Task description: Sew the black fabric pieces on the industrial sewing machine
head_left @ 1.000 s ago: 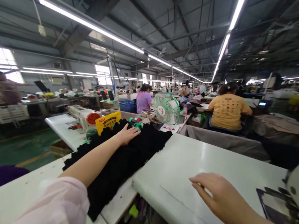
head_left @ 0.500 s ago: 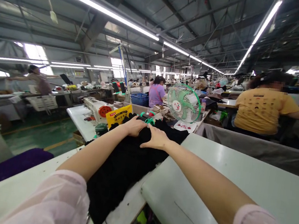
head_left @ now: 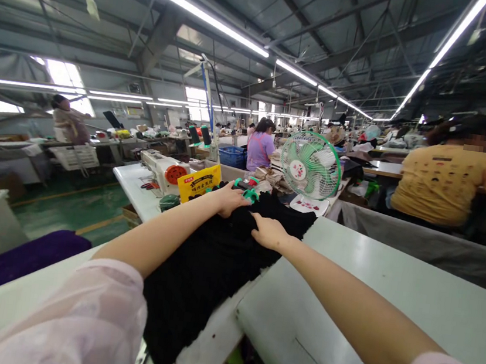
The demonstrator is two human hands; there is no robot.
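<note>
A long piece of black cloth (head_left: 194, 288) runs away from me over a pale worktop, its edges ragged. My left hand (head_left: 231, 200) rests on the far part of the cloth, with its fingers stretched out to the right. Close beside it, my right hand (head_left: 271, 233) presses on the same cloth, index finger extended and thumb apart; the other fingers are partly hidden. Just beyond my left hand are green thread cones (head_left: 250, 193). A yellow packet (head_left: 201, 183) stands to the left of them, near a white sewing machine (head_left: 160, 167).
A green fan (head_left: 310, 165) stands beyond the cloth. On the right is another pale tabletop (head_left: 381, 281), with a gap between it and my worktop. Purple cloth (head_left: 20, 264) lies at lower left. People sit ahead, one in a yellow shirt (head_left: 440, 180).
My right hand has shifted slightly right and its fingers sit lower on the cloth. My left hand's fingers reach a little further right. The view has turned slightly left.
</note>
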